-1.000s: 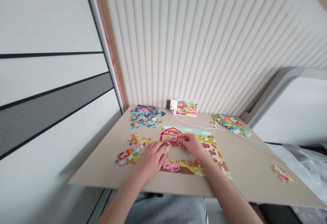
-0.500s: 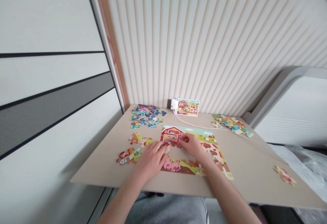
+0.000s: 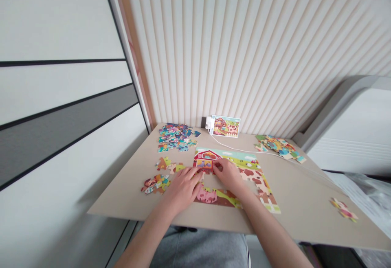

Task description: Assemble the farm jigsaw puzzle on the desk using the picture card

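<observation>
A farm jigsaw puzzle (image 3: 269, 196), partly assembled with a gap in its middle, lies flat on the table. At its upper left, a puzzle piece with purple birds in a barn window (image 3: 204, 164) sits in the red barn (image 3: 208, 154). My right hand (image 3: 227, 175) pinches the right edge of this piece between thumb and fingers. Stretched out over the puzzle's left side, my left hand (image 3: 184, 186) rests its fingertips along the lower left edge of the piece. Part of the puzzle's left side is hidden beneath it.
Loose pieces lie left of the puzzle (image 3: 155, 183), with a blue pile (image 3: 175, 135) behind and another pile (image 3: 279, 146) at the back right. A picture card (image 3: 226, 126) leans on the wall beside a white plug and cable (image 3: 226, 146). Another piece (image 3: 343, 209) lies far right.
The bird piece now lies flatter and lines up with the barn around it. Both hands stay at it, with only small finger shifts. The view has moved slightly.
</observation>
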The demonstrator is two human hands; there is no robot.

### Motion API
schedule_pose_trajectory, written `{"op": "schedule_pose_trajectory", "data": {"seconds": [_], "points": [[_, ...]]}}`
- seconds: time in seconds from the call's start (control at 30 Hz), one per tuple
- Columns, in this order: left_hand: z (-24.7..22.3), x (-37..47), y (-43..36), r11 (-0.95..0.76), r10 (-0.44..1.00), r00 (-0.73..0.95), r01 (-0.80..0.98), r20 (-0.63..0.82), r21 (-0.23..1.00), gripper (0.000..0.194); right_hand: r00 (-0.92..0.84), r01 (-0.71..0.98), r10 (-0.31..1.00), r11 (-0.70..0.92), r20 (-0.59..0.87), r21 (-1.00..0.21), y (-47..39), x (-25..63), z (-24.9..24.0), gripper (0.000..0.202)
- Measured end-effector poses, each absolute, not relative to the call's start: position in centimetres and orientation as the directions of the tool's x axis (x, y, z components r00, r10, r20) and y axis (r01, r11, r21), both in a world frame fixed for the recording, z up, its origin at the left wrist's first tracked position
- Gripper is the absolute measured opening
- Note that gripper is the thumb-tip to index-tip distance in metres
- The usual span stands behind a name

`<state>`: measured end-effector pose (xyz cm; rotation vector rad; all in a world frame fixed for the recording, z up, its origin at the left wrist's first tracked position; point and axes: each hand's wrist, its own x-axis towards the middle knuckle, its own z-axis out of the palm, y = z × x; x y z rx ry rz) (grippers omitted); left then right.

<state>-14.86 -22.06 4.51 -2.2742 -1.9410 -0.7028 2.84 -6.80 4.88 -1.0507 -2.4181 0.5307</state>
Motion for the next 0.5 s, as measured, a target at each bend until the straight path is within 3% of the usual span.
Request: {"op": "schedule_pose_trajectory", "data": {"seconds": [0.17, 0.5], "points": [[4.5, -14.9, -22.0, -0.215, 0.919, 0.125, 0.954, 0.374, 0.209, 0.039, -0.63, 0.607, 0.727, 0.68, 0.273, -0.411, -7.6, 2.9, 5.2, 0.023], [4.5, -14.9, -22.1, -0.216, 0.918, 0.141, 0.962, 0.37, 0.169, 0.04, -0.775, 0.496, 0.572, 0.814, 0.269, -0.302, -8.4, 3.6, 5.7, 0.025]]}}
